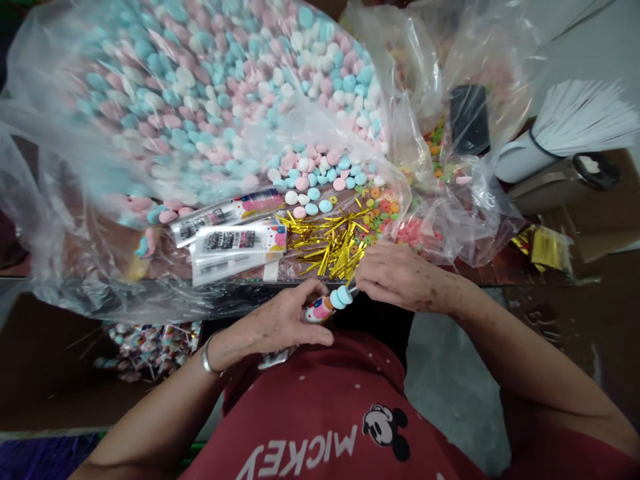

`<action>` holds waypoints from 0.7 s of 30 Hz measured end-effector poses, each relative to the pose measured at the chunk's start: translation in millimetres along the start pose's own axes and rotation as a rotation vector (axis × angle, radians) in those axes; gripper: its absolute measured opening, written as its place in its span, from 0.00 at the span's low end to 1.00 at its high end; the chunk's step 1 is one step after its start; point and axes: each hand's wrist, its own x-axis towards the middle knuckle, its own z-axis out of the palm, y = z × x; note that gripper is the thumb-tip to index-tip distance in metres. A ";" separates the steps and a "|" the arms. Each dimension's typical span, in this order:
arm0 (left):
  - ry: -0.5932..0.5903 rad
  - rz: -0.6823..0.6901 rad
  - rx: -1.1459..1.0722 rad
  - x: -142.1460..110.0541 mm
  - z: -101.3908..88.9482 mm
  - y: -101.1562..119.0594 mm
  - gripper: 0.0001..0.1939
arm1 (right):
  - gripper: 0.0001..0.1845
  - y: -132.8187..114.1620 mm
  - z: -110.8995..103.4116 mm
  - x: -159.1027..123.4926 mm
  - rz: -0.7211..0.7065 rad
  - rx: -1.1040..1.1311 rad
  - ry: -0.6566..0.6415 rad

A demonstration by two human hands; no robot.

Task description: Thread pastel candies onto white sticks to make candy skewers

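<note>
Plainly, white "MICKEY" lettering on red shirt (pixel 320 407).

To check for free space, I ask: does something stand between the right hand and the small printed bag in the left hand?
Yes. Between the right hand and the bag are blue candies and a bit of white stick; nothing else visible.

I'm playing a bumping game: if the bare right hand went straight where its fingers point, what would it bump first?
Probably the pale blue, round candies in front of the right hand, though depth is unclear here.
</note>
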 end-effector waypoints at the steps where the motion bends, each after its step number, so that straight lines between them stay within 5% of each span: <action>1: -0.014 -0.041 0.000 -3.8 -2.4 -1.6 0.24 | 0.17 1.4 -2.9 -0.9 -0.011 -0.002 0.001; 7: -0.202 -0.133 -0.279 -10.7 -3.7 -13.1 0.17 | 0.17 3.8 -8.6 -0.7 -0.118 0.000 0.013; 15: -0.182 -0.127 -0.384 7.0 18.3 -9.4 0.19 | 0.18 -10.6 22.7 14.7 -0.150 0.032 -0.035; 21: -0.165 -0.144 -0.394 2.2 13.3 -6.2 0.22 | 0.17 2.0 16.5 10.9 -0.140 0.011 0.017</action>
